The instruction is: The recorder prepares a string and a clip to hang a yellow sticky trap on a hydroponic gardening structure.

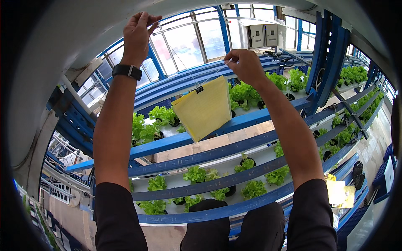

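A yellow sheet, likely a sticky insect trap [205, 109], hangs tilted below a black binder clip [199, 90]. Thin white string [180, 61] runs from the clip up to both hands. My left hand [138, 29], raised high at upper left with a dark watch on its wrist, pinches the string close to the end of a white rod [176, 27]. Lower and to the right, my right hand [246, 66] grips the string's other length between thumb and fingers. The sheet's lower part overlaps a blue metal beam [245, 120] in the picture.
Lettuce plants [246, 94] grow in white channels behind the beam and on a lower tier [194, 174]. Blue rails [201, 188] cross before my knees. A perforated blue post [326, 56] stands right. Yellow packets [340, 193] lie at lower right; a white curved surface [78, 28] hangs overhead.
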{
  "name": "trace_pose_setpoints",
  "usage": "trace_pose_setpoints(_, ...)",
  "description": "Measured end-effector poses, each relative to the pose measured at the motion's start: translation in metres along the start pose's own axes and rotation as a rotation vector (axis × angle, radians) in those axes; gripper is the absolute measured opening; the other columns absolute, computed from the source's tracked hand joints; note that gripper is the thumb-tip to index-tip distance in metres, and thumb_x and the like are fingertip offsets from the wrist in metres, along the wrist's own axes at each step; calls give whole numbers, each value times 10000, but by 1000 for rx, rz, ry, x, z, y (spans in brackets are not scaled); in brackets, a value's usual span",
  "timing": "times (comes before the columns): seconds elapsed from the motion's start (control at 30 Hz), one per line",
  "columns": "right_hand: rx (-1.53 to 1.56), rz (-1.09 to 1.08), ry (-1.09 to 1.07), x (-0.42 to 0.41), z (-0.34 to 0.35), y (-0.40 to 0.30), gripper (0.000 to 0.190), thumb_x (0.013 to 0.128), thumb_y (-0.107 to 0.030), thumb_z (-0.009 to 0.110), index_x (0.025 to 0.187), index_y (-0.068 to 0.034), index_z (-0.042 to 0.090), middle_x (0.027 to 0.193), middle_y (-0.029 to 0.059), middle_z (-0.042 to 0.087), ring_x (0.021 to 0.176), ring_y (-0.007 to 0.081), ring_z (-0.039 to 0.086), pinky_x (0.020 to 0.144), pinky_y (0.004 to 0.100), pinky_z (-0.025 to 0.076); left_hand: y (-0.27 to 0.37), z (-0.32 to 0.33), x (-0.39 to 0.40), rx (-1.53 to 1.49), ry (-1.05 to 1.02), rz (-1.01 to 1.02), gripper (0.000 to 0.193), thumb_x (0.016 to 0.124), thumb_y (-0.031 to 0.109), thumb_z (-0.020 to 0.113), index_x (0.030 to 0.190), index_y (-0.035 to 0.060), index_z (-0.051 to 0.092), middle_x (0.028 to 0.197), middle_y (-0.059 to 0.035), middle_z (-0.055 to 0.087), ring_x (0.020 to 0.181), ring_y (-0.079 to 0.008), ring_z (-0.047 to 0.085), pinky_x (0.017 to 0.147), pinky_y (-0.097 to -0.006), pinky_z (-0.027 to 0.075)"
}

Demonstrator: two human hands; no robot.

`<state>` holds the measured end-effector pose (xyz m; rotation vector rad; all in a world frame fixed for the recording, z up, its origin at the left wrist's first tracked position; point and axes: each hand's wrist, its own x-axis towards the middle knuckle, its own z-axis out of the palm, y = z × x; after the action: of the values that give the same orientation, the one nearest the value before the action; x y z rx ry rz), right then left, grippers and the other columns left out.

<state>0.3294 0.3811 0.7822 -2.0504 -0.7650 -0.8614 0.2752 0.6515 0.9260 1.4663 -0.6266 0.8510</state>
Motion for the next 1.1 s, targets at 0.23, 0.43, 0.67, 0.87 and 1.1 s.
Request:
trace_pose_setpoints(0.23,19,-149,-326,-1,10,-36,396,743,-146,635,1121,-30,639,1021,171,666,969,283,635,890,385,483,3,31,21,433,-272,472,230,989,227,500,983,35,626,888,-100,674,951,-229,671,971,-387,480)
trace_pose_setpoints(0.43,177,15,-178,30,41,-81,580,883,-340,596,1300,43,471,1156,244,602,1148,347,556,1003,412,414,6,79,-2,415,-125,445,135,809,-21,509,850,-4,636,797,-165,661,716,-282,626,711,-367,504)
trace_pose_setpoints(0.67,441,127,-94,81,52,-105,404,901,-328,567,1149,-11,591,1061,215,655,1000,307,639,923,391,471,7,59,10,1893,-71,941,145,905,187,599,996,85,648,1096,-155,649,1026,-313,604,877,-416,470)
trace_pose_setpoints(0.87,584,-12,-18,104,44,-108,270,916,-225,521,892,-28,705,798,92,713,803,184,693,806,302,505,5,37,28,1170,-249,835,146,915,100,556,948,-14,640,860,-151,667,852,-274,678,807,-353,533)
trace_pose_setpoints(1.1,621,-198,146,157,15,-107,305,938,-251,460,939,-39,681,881,92,711,845,191,679,825,331,502,-6,11,-11,481,158,405,280,952,133,495,1168,-42,530,1065,-177,622,920,-265,679,832,-357,563)
